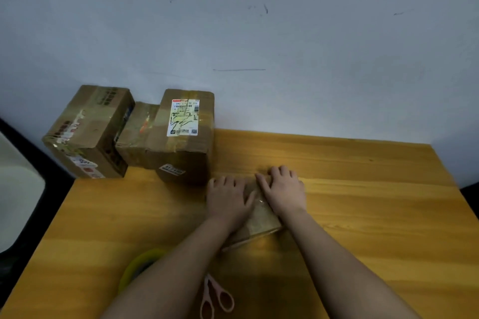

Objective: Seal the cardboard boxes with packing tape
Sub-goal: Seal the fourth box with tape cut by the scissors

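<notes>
Small cardboard box [260, 220], left hand [228, 199] and right hand [283, 193] flat on top

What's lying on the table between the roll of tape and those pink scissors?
In the head view, only the person's left forearm crosses between the tape roll and the scissors. It hides part of the roll and the scissor blades.

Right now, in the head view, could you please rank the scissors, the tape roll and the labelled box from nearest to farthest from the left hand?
1. Labelled box: just beyond the left hand.
2. Scissors: near edge.
3. Tape roll: near edge, farther left; close to the scissors' distance.
</notes>
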{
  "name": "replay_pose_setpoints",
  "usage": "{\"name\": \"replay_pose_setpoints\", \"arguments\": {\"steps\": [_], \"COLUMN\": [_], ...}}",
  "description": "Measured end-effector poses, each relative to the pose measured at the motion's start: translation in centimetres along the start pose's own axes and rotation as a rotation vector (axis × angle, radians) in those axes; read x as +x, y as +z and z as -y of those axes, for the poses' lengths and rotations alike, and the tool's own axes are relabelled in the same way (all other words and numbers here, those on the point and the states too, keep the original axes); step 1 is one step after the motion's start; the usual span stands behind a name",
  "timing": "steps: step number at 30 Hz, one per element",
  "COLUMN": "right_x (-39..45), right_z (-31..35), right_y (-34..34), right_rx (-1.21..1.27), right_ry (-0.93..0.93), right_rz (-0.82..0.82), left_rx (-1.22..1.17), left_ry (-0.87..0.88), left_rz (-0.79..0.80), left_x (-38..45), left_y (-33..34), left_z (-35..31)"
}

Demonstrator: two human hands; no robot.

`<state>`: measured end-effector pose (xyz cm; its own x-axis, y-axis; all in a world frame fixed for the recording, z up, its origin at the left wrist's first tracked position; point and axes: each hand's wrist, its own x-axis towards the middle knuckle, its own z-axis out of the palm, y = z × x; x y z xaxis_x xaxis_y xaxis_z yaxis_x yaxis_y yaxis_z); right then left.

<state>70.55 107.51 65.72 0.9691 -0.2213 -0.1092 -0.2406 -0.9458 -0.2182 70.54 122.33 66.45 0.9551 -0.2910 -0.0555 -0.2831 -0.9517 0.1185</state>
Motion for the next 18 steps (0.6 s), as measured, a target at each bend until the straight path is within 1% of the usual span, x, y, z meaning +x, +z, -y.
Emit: {"name": "replay_pose_setpoints", "arguments": {"steps": [2,3,5,7,9,10,11,12,13,14,18], "right_x": [0.4,0.5,0.7,1.0,1.1,0.9,0.6,0.2,-0.1,-0.3,-0.7], "right_z": [-0.8,-1.0,-1.1,-1.6,-2.8,-3.6,-4.3,-4.9,-5.4,-5.7,-5.5], "right_y": [-0.8,-0.7,-0.9,-1.3,-1.3,-1.3,-1.0,-0.6,0.0,0.3,0.6], "right_rx": [0.192,0.244,0.313,0.537,0.863,1.016,1.157,1.259,1.33,1.366,1.407], "right_ry": [0.143,0.173,0.202,0.271,0.329,0.356,0.373,0.387,0.398,0.407,0.384], "right_rz": [0.074,0.1,0.137,0.195,0.343,0.448,0.547,0.611,0.642,0.636,0.596], "left_rx": [-0.007,-0.04,-0.214,-0.564,-1.038,-1.252,-1.402,-1.495,-1.537,-1.553,-1.58], "left_ry": [-0.062,-0.097,-0.193,-0.373,-0.585,-0.665,-0.717,-0.738,-0.744,-0.747,-0.743], "left_rz": [0.018,0.023,0.031,0.022,0.04,0.086,0.146,0.205,0.236,0.237,0.164], "left_x": [-0.3,-0.5,-1.3,-2.1,-2.4,-2.4,-2.3,-2.1,-2.0,-1.8,-1.7], "left_y": [-0.3,-0.3,-0.1,0.1,0.5,0.5,0.4,0.4,0.5,0.7,0.9], "left_z": [2.0,2.8,3.7,3.7,3.6,3.5,3.4,3.4,3.4,3.3,3.1]}}
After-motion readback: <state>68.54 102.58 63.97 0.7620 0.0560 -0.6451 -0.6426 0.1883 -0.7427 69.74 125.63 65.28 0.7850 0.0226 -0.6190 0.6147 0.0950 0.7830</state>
